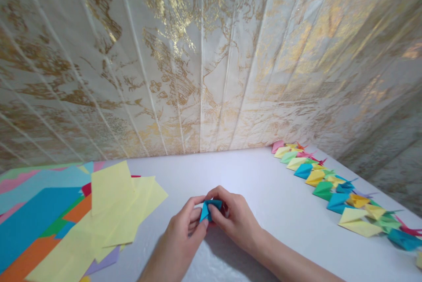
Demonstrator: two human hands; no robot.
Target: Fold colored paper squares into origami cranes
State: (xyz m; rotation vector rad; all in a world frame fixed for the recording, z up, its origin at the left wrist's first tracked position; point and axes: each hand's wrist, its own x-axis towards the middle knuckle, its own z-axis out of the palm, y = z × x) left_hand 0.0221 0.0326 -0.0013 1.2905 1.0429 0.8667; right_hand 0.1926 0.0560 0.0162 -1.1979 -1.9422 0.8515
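A small piece of folded blue paper (205, 211) is held between my two hands, just above the white table near its front middle. My left hand (186, 225) grips its left and lower edge, thumb in front and fingers behind. With thumb and curled fingers, my right hand (235, 214) pinches the upper right part. The paper shows a pointed corner at the lower left and a crease in the middle. Parts of it are hidden behind my thumbs and fingers.
Loose yellow sheets (114, 194) lie at the left over larger blue (39, 216), orange and green paper. Along the right edge of the white table (204, 167) stand rows of folded paper figures (323, 189) in many colours. Behind rises a white and gold patterned wall (198, 75).
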